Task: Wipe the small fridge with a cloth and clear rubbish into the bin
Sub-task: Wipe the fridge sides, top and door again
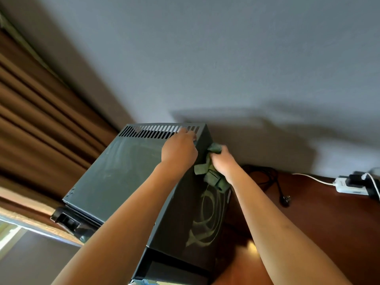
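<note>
The small black fridge (123, 173) stands on a brown wooden surface, its top panel dusty, with a row of vent slots along the far edge. My left hand (179, 150) rests on the top's far right corner, fingers curled over the edge by the vents. My right hand (223, 161) presses a crumpled green cloth (211, 174) against the upper part of the fridge's right side. Curved wipe streaks show lower on that side panel. No bin is in view.
A grey wall rises right behind the fridge. Brown curtains (37, 120) hang at the left. On the wooden surface (329, 223) to the right lie a black cable with plug (284, 197) and a white power adapter (349, 185) with cords.
</note>
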Demonstrator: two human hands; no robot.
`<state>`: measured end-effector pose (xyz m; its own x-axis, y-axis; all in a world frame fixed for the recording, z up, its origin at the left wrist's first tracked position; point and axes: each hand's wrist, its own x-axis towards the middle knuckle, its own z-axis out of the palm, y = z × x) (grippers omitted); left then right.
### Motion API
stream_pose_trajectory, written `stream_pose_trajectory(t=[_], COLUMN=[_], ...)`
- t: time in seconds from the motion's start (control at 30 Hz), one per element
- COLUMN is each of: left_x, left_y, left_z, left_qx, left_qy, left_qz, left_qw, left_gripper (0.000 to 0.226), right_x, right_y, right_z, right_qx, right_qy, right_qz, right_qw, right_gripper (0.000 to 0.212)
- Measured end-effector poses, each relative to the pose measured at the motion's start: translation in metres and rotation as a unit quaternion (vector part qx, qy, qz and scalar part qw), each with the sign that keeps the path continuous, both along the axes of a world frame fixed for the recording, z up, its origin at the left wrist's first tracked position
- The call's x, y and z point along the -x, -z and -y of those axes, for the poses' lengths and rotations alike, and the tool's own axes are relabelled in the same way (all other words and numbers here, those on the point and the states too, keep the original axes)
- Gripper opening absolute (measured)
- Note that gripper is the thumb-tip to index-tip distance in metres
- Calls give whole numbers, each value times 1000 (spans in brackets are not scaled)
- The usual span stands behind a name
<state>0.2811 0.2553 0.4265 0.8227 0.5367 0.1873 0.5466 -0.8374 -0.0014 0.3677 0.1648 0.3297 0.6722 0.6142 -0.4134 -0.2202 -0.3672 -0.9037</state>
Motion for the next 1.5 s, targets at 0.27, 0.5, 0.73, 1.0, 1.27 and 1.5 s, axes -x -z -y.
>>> stream_pose_trajectory(t=[0.27,0.5,0.73,1.0,1.27,1.5], left_x=[-7,-5,-9,-5,-6,-1], left_y=[1,2,1,4,7,6], left_z=[3,8,7,8,5,2], left_qx=[-35,-43,-34,-44,-54,-54], left_qy=[-7,0,-7,9,21,39], left_qz=[-9,-9,-15,-19,-22,-25], left_qw=[999,999,999,999,998,998], left_gripper=[31,31,29,29,29,28], right_x=[-7,-7,-17,-11,1,10], right_y=[-28,15,-28,40,3,50], right_z=[-4,-8,-9,-12,3,1], right_qx=[-94,29,-89,18,-95,-17], right_qy=[-10,-20,13,13,7,39], right_qz=[1,47,71,3,-27,-48], right_qw=[996,998,993,1000,995,998], right_gripper=[31,57,26,57,19,46])
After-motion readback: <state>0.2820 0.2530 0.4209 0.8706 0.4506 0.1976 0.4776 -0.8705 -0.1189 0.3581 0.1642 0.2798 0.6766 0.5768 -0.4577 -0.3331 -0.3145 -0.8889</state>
